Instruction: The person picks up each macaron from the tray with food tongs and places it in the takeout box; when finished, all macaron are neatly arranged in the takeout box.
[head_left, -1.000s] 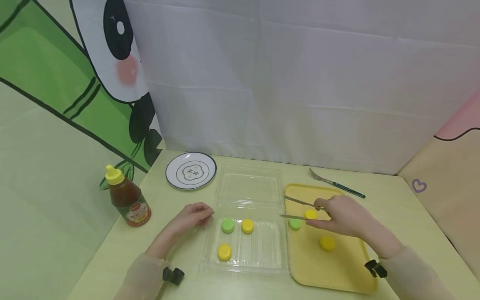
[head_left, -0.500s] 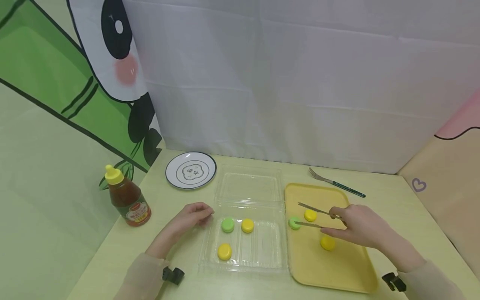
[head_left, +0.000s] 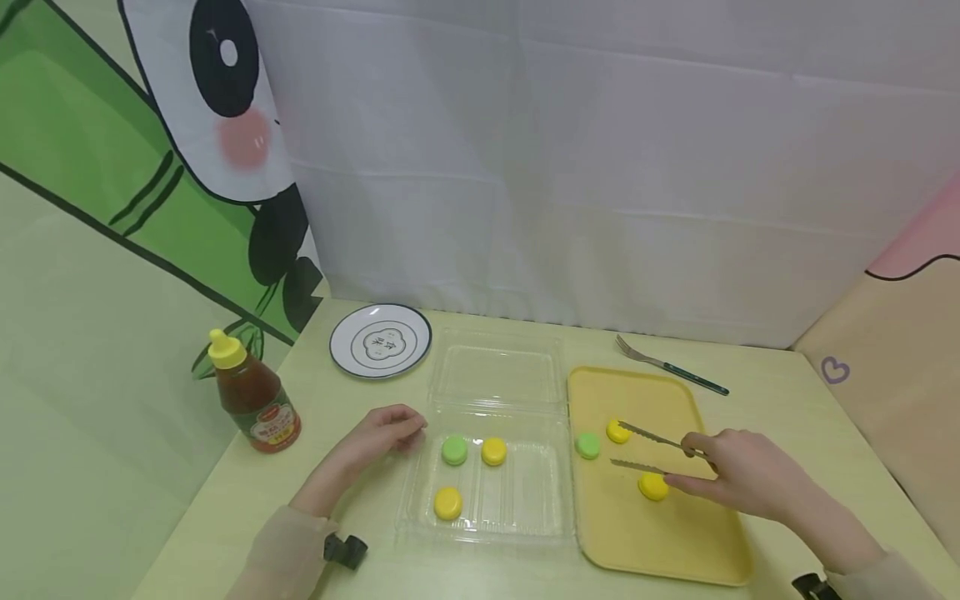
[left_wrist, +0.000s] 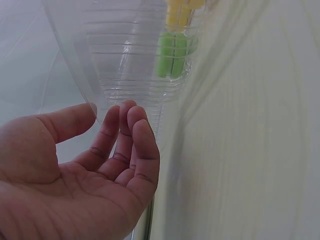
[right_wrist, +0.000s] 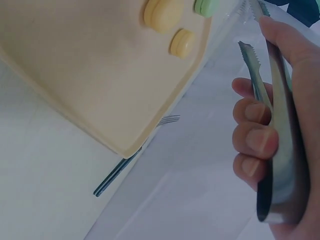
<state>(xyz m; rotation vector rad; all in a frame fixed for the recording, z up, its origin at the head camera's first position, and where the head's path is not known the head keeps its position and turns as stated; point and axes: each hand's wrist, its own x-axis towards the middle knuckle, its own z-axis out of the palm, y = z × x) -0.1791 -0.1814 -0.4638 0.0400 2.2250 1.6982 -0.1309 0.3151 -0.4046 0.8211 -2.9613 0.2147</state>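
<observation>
My right hand [head_left: 750,475] grips a pair of metal tongs [right_wrist: 287,165], whose serrated arms are spread with nothing between them. They are over the yellow tray [head_left: 637,542], where a green macaron [head_left: 587,446], a yellow macaron [head_left: 617,431] and another yellow macaron [head_left: 651,487] lie. My left hand [left_wrist: 95,170] holds the left rim of the clear plastic box [left_wrist: 112,55] between thumb and curled fingers. The hinged box lies open; in its base sit a green macaron [head_left: 454,450] and two yellow macarons, one behind [head_left: 493,452] and one in front [head_left: 447,503].
A white plate [head_left: 380,341] with a blue rim lies behind my left hand. A brown sauce bottle [head_left: 256,396] with a yellow cap stands at the table's left edge. Behind the tray is a fork [head_left: 672,365] with a dark green handle. A white cloth [head_left: 540,167] hangs at the back.
My right hand has drawn the tongs to the right and toward me, away from the box and off the green macaron on the tray. My left hand stays at the box rim.
</observation>
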